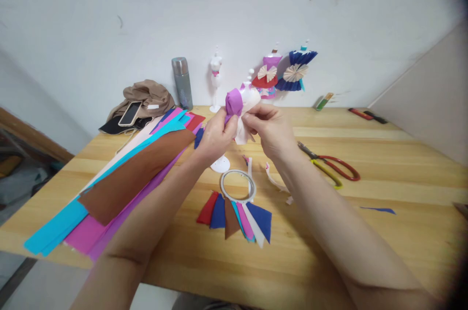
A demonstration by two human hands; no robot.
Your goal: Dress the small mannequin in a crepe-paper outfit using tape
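Observation:
Between my hands, a small white dress-form mannequin [251,96] leans to the right, with purple crepe-like paper [234,102] over its left side. My left hand [216,135] is closed on it, thumb pressed against the purple paper. With closed fingers, my right hand [272,127] pinches the edge of a pale piece [241,133] at the mannequin's waist. The fingers hide part of the body. Below, its round white base [220,164] shows near the table. A tape roll [238,186] lies in front, with several coloured paper pieces [234,216] fanned out beside it.
Coloured sheets [139,173] are stacked at left, near a phone [130,113] and brown cloth [149,95]. A flask [182,83], a bare mannequin [216,78] and two dressed ones [267,73] stand along the wall. Scissors [334,166] and a cutter [366,115] lie right.

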